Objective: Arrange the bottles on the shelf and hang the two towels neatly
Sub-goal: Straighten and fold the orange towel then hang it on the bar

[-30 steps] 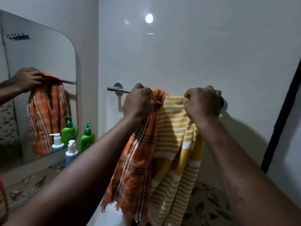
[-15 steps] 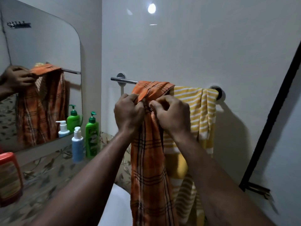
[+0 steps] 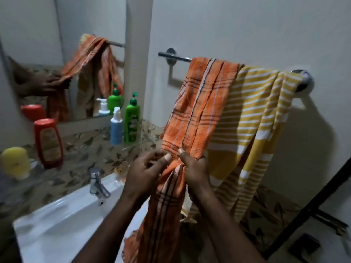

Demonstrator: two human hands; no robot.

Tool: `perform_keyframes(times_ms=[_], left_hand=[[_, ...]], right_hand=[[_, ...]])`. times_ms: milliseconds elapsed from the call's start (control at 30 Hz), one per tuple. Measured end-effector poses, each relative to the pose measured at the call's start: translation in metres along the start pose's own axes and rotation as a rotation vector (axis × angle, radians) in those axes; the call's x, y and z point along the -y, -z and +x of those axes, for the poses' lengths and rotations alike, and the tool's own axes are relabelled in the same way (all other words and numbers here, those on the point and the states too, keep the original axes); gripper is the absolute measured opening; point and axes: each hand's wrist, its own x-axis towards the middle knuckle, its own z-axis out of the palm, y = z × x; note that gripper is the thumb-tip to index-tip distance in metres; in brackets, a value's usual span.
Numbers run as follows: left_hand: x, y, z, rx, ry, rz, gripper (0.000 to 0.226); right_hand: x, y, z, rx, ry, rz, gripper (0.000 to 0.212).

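L hand (image 3: 146, 168) + R hand (image 3: 191, 168) pinch orange towel (image 3: 199, 103) | yellow towel (image 3: 254, 118) adj.

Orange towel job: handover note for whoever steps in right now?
Left hand: pinching the orange towel partway down its hanging length.
Right hand: pinching the same towel just beside the left.
Both towels are over the towel bar: orange on the left, bunched into folds; yellow striped towel to its right, touching it.
Bottles: green pump bottle and blue pump bottle upright together by the mirror; red bottle stands cap-down further left, apart from them.
Done: both towels hung.
Left: spread the orange towel flat, probably tidy the yellow one; red bottle may want grouping.
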Motion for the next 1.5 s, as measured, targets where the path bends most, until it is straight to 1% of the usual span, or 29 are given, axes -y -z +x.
perform_keyframes(times_ms=[67,100,167,200,267,367,400,467,533,600,700,733,767,800,867,967,1000,1067,1100,1167,1200,1233,1300,1333,1367,1400,1433,1467,1500], left_hand=[[-0.007,-0.005,0.006,-0.046,0.009,0.047,0.036],[-0.011,-0.011,0.008,-0.061,-0.02,0.14,0.044],[-0.017,-0.031,0.008,-0.062,-0.063,0.278,0.054],[-0.021,-0.043,0.006,-0.05,-0.066,0.298,0.056],[-0.022,-0.067,0.0,-0.056,-0.06,0.366,0.053],[-0.001,-0.087,-0.028,-0.154,-0.038,0.462,0.025],[0.009,-0.087,-0.043,-0.207,-0.009,0.447,0.018],[0.028,-0.078,-0.079,-0.338,0.157,0.241,0.019],[0.041,-0.069,-0.115,-0.456,0.312,0.028,0.021],[0.051,-0.063,-0.147,-0.5,0.376,0.08,0.025],[0.06,-0.064,-0.178,-0.391,0.449,0.423,0.038],[0.061,-0.065,-0.182,-0.347,0.465,0.537,0.045],[0.064,-0.066,-0.186,-0.318,0.474,0.623,0.055],[0.064,-0.066,-0.187,-0.309,0.473,0.666,0.062],[0.065,-0.063,-0.188,-0.351,0.45,0.663,0.055],[0.055,-0.053,-0.188,-0.483,0.438,0.468,0.025],[0.049,-0.05,-0.187,-0.521,0.435,0.394,0.024],[0.037,-0.042,-0.187,-0.565,0.404,0.364,0.028],[0.034,-0.04,-0.187,-0.588,0.382,0.374,0.029],[0.031,-0.037,-0.191,-0.615,0.319,0.398,0.026],[0.028,-0.037,-0.194,-0.612,0.286,0.407,0.024],[0.024,-0.038,-0.195,-0.604,0.261,0.395,0.023],[0.012,-0.04,-0.193,-0.51,0.243,0.361,0.02],[0.006,-0.041,-0.189,-0.423,0.254,0.367,0.018],[0.0,-0.042,-0.185,-0.327,0.274,0.371,0.017],[-0.004,-0.041,-0.182,-0.234,0.292,0.363,0.017],[-0.011,-0.041,-0.179,-0.155,0.306,0.351,0.016],[-0.02,-0.043,-0.176,-0.089,0.312,0.328,0.016],[-0.03,-0.044,-0.172,-0.023,0.315,0.312,0.016]], right_hand=[[-0.019,0.014,-0.006,0.049,-0.032,-0.023,0.057],[-0.027,0.019,-0.009,0.083,-0.043,-0.063,0.052],[-0.036,0.03,-0.023,0.148,-0.07,-0.125,0.019],[-0.04,0.036,-0.033,0.184,-0.057,-0.156,0.011],[-0.056,0.049,-0.053,0.268,-0.02,-0.23,0.028],[-0.076,0.077,-0.082,0.509,-0.096,-0.285,0.03],[-0.085,0.087,-0.088,0.594,-0.114,-0.333,0.024],[-0.102,0.106,-0.091,0.741,-0.089,-0.409,0.005],[-0.109,0.119,-0.094,0.843,-0.127,-0.383,0.017],[-0.115,0.126,-0.092,0.778,-0.182,-0.204,0.022],[-0.107,0.123,-0.083,0.684,-0.164,-0.057,0.023],[-0.103,0.119,-0.079,0.654,-0.191,-0.004,0.021],[-0.104,0.113,-0.073,0.613,-0.229,0.034,0.012],[-0.103,0.108,-0.069,0.592,-0.254,0.056,0.007],[-0.105,0.095,-0.068,0.578,-0.271,0.05,0.016],[-0.112,0.087,-0.079,0.536,-0.323,0.09,0.014],[-0.113,0.085,-0.084,0.52,-0.34,0.102,0.012],[-0.118,0.08,-0.091,0.52,-0.34,0.111,0.004],[-0.12,0.079,-0.095,0.509,-0.331,0.116,0.013],[-0.122,0.076,-0.104,0.512,-0.412,0.215,0.038],[-0.125,0.078,-0.107,0.534,-0.441,0.238,0.045],[-0.13,0.083,-0.108,0.575,-0.45,0.206,0.04],[-0.135,0.101,-0.106,0.672,-0.395,-0.14,0.01],[-0.135,0.108,-0.103,0.768,-0.356,-0.373,0.015],[-0.134,0.115,-0.1,0.877,-0.281,-0.65,0.031],[-0.131,0.121,-0.096,0.932,-0.142,-0.916,0.043],[-0.124,0.123,-0.091,0.908,0.021,-1.052,0.045],[-0.111,0.124,-0.09,0.823,0.126,-1.009,0.042],[-0.092,0.126,-0.089,0.789,0.168,-0.825,0.043]])
